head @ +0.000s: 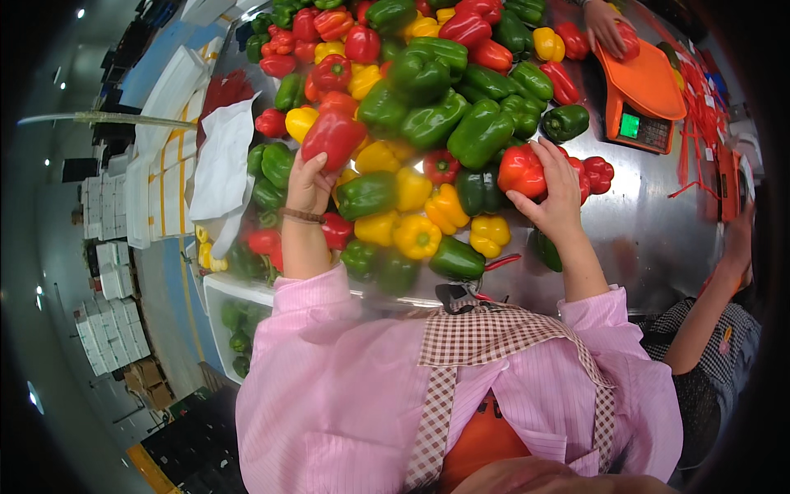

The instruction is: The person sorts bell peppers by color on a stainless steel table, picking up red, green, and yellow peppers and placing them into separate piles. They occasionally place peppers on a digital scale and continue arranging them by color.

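My left hand (313, 179) grips a red bell pepper (334, 139), raised over the left side of a heap of green, yellow and red bell peppers. On the right of the heap, my right hand (555, 188) has its thumb and fingers around an orange-red bell pepper (521, 170). Further red peppers (598, 175) sit just behind that hand, partly covered by it. Between my hands lie several yellow peppers (417, 236) and a green pepper (368, 195). The whole heap rests on a shiny metal table (623, 247).
An orange digital scale (642, 80) stands at the upper right, where another person's hand (606, 28) holds a red pepper over its pan. A second person's arm (710, 309) is at the right. White foam boxes (166, 191) and a foam crate (237, 284) with green peppers are at left.
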`<state>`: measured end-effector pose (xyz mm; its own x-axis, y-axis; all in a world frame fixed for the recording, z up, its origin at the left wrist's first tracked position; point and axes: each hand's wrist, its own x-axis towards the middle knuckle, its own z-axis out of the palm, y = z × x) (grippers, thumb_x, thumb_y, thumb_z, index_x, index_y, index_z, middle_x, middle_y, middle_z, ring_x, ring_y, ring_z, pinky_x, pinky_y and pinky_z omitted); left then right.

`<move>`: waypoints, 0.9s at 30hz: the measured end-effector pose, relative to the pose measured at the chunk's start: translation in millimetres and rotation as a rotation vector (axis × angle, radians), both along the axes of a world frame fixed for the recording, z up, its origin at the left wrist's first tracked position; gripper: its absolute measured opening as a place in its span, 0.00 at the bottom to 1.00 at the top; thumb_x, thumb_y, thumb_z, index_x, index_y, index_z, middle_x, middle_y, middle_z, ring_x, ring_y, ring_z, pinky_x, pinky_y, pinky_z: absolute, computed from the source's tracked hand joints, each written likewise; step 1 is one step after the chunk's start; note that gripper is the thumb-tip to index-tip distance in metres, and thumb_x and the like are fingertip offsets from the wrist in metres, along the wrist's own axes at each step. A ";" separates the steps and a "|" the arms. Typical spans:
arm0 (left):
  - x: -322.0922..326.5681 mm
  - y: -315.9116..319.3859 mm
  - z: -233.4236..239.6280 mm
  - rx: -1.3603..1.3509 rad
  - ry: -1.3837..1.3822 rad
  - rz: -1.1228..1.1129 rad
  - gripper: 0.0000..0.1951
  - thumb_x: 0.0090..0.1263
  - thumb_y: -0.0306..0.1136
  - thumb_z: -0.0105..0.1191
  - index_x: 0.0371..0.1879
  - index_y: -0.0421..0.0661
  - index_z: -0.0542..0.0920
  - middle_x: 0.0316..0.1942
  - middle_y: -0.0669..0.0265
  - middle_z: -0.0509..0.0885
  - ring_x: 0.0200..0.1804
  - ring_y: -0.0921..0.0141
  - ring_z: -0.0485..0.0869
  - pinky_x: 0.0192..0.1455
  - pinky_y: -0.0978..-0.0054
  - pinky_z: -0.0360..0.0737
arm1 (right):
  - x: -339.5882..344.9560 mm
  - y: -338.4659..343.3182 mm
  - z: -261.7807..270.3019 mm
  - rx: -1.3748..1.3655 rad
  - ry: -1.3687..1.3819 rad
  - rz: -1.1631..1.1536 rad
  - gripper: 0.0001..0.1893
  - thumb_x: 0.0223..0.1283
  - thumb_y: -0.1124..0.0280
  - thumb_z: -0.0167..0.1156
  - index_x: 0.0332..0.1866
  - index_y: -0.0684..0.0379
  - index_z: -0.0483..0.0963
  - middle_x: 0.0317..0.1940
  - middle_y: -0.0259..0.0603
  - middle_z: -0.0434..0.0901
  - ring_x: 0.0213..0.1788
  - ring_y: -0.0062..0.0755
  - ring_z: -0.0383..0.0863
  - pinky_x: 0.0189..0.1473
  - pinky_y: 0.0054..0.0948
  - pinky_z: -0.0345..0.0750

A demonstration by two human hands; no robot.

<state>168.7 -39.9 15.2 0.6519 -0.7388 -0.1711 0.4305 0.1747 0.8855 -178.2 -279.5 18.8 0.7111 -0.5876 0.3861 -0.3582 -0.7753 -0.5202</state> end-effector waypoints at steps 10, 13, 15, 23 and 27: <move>-2.7 -9.3 3.0 0.098 0.211 -0.022 0.32 0.73 0.61 0.47 0.64 0.49 0.73 0.52 0.62 0.85 0.50 0.64 0.86 0.44 0.64 0.87 | -3.9 -2.7 -4.1 -0.006 0.023 0.005 0.45 0.43 0.52 0.75 0.70 0.55 0.68 0.67 0.48 0.70 0.66 0.50 0.72 0.64 0.48 0.67; 12.4 -19.8 5.8 0.328 0.028 -0.184 0.32 0.73 0.62 0.47 0.60 0.46 0.77 0.52 0.63 0.85 0.50 0.66 0.85 0.48 0.67 0.84 | -3.6 -3.8 -3.3 -0.012 0.022 0.010 0.45 0.43 0.51 0.75 0.70 0.55 0.68 0.67 0.49 0.71 0.66 0.50 0.72 0.64 0.48 0.67; 37.2 -34.7 8.9 0.503 -0.148 -0.221 0.31 0.75 0.60 0.47 0.60 0.43 0.77 0.52 0.63 0.85 0.53 0.66 0.84 0.54 0.67 0.81 | -2.9 -4.1 -2.5 -0.011 0.031 0.010 0.45 0.43 0.51 0.75 0.69 0.55 0.68 0.67 0.49 0.71 0.66 0.50 0.72 0.64 0.48 0.67; 131.9 -136.0 -15.3 1.042 -1.504 0.026 0.43 0.56 0.46 0.71 0.71 0.48 0.68 0.70 0.54 0.70 0.69 0.55 0.72 0.70 0.61 0.72 | -2.3 -4.4 0.7 0.006 0.032 0.005 0.45 0.40 0.51 0.76 0.68 0.55 0.69 0.67 0.49 0.71 0.64 0.51 0.74 0.63 0.47 0.68; 137.9 -171.1 -31.1 1.310 -1.635 -0.202 0.47 0.52 0.45 0.71 0.74 0.59 0.64 0.74 0.53 0.64 0.72 0.51 0.68 0.72 0.58 0.71 | -2.2 -6.3 1.0 0.024 0.036 0.008 0.46 0.37 0.53 0.78 0.68 0.54 0.70 0.67 0.48 0.71 0.63 0.51 0.74 0.63 0.46 0.68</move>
<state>306.6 -211.0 -15.9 0.6569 -0.7538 -0.0169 -0.7525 -0.6542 -0.0758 -180.4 -285.8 19.8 0.7289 -0.5908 0.3460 -0.3711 -0.7656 -0.5254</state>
